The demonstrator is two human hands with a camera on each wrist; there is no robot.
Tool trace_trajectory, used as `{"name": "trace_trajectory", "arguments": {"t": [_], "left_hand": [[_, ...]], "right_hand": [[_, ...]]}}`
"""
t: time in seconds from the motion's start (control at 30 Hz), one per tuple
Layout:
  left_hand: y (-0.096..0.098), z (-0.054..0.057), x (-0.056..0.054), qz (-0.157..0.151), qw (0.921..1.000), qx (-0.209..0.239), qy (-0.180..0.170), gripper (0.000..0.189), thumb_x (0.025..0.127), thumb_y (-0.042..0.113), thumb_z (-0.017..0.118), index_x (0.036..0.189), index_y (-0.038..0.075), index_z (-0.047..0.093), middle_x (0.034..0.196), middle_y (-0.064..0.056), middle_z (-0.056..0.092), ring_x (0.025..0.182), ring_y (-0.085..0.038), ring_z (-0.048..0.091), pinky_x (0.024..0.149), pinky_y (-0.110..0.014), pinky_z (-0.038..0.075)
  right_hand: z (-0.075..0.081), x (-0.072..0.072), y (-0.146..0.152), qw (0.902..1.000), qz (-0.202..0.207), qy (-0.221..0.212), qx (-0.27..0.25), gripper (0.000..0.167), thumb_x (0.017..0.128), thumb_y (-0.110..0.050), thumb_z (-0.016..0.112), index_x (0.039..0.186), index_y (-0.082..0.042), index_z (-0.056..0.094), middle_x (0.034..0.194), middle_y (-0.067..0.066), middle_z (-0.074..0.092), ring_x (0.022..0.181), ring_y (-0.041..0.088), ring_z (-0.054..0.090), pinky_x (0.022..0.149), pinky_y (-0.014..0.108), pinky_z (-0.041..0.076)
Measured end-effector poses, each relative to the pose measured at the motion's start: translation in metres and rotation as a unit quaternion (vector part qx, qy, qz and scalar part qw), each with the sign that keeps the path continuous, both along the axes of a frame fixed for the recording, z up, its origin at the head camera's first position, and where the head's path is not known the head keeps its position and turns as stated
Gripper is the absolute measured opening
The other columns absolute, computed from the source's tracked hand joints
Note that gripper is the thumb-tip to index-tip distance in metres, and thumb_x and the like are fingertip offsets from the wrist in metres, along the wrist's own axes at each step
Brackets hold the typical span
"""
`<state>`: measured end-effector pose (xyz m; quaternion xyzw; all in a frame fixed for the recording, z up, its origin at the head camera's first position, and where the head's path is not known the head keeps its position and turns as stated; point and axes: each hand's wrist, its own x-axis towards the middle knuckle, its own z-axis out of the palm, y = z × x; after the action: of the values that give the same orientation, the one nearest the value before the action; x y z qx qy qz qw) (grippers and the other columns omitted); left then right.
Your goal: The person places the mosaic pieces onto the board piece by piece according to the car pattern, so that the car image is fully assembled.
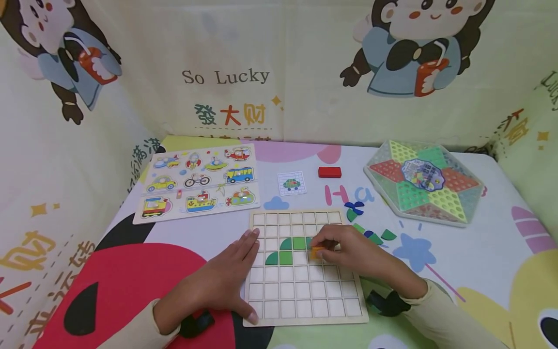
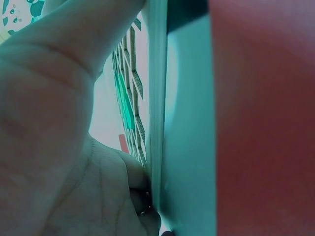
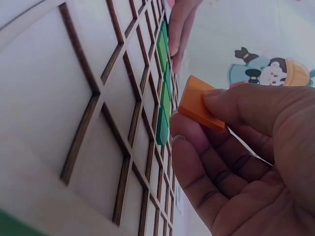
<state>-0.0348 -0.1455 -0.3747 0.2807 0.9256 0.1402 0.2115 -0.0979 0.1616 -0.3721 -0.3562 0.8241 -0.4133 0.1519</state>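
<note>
A wooden grid board (image 1: 305,316) lies flat in front of me, with several green tiles (image 1: 286,258) set in its upper middle cells, some square and some with a rounded corner. My left hand (image 1: 213,278) rests along the board's left edge, fingers straight and thumb at the near corner. Between thumb and fingers my right hand (image 1: 362,247) pinches an orange square tile (image 3: 195,101), held just above the grid. The right wrist view shows this tile tilted and apart from the board. In the left wrist view the board's edge (image 2: 156,98) runs beside the palm.
Behind the board lie a small card (image 1: 292,183) with a turtle pattern and a red block (image 1: 329,172). Loose blue and green pieces (image 1: 388,235) are scattered at its right. A picture puzzle (image 1: 209,191) stands back left, a star-patterned game box (image 1: 425,182) back right.
</note>
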Motion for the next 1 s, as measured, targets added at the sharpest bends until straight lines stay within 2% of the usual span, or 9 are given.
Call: {"name": "trace_trajectory", "arguments": {"t": [0.13, 0.33, 0.53, 0.67, 0.87, 1.0], "left_hand": [[0.000, 0.000, 0.000, 0.001, 1.0000, -0.002, -0.002, 0.130, 0.057, 0.069, 0.079, 0.154, 0.004, 0.021, 0.162, -0.010, 0.006, 0.147, -0.030, 0.003, 0.111, -0.051, 0.026], [-0.001, -0.001, 0.001, 0.000, 1.0000, -0.006, 0.003, 0.131, 0.057, 0.072, 0.077, 0.154, 0.003, 0.022, 0.162, -0.011, 0.006, 0.147, -0.030, 0.002, 0.112, -0.051, 0.025], [-0.001, -0.001, 0.000, 0.001, 1.0000, -0.004, 0.003, 0.131, 0.057, 0.071, 0.078, 0.154, 0.004, 0.021, 0.162, -0.010, 0.005, 0.147, -0.030, 0.003, 0.112, -0.051, 0.025], [-0.001, -0.001, 0.000, 0.006, 1.0000, -0.002, 0.001, 0.131, 0.057, 0.069, 0.079, 0.154, 0.004, 0.021, 0.162, -0.010, 0.005, 0.147, -0.030, 0.003, 0.111, -0.051, 0.026], [0.000, -0.001, 0.000, 0.006, 1.0000, 0.003, -0.002, 0.131, 0.057, 0.068, 0.080, 0.154, 0.004, 0.021, 0.162, -0.010, 0.005, 0.147, -0.030, 0.003, 0.111, -0.051, 0.026], [0.001, -0.001, 0.000, 0.006, 1.0000, 0.002, -0.002, 0.131, 0.057, 0.068, 0.080, 0.154, 0.005, 0.021, 0.162, -0.009, 0.005, 0.147, -0.030, 0.003, 0.111, -0.052, 0.026]], "right_hand": [[0.001, -0.001, -0.007, 0.9999, -0.003, -0.012, 0.005, 0.019, 0.088, -0.003, 0.071, 0.107, -0.007, 0.069, 0.094, -0.008, 0.065, 0.081, 0.008, 0.060, 0.073, 0.026, 0.053], [-0.002, -0.001, -0.016, 0.9994, -0.002, -0.034, 0.005, 0.016, 0.087, -0.003, 0.072, 0.100, -0.012, 0.071, 0.090, -0.008, 0.064, 0.080, 0.011, 0.057, 0.071, 0.025, 0.052], [-0.005, -0.001, -0.025, 0.9995, 0.028, -0.013, -0.002, 0.016, 0.088, -0.002, 0.071, 0.100, -0.012, 0.071, 0.094, -0.009, 0.065, 0.083, 0.009, 0.056, 0.073, 0.025, 0.052], [-0.005, -0.002, -0.030, 0.9988, 0.048, -0.007, 0.006, 0.017, 0.088, -0.002, 0.071, 0.102, -0.013, 0.072, 0.095, -0.008, 0.065, 0.080, 0.009, 0.055, 0.068, 0.024, 0.051], [-0.005, 0.000, -0.033, 0.9986, 0.037, -0.027, 0.028, 0.021, 0.089, -0.002, 0.070, 0.108, -0.010, 0.070, 0.094, -0.007, 0.065, 0.081, 0.008, 0.056, 0.072, 0.024, 0.052], [-0.005, 0.001, -0.033, 0.9985, 0.035, -0.022, 0.035, 0.021, 0.089, -0.003, 0.070, 0.109, -0.010, 0.070, 0.095, -0.007, 0.065, 0.082, 0.008, 0.057, 0.073, 0.024, 0.052]]}}
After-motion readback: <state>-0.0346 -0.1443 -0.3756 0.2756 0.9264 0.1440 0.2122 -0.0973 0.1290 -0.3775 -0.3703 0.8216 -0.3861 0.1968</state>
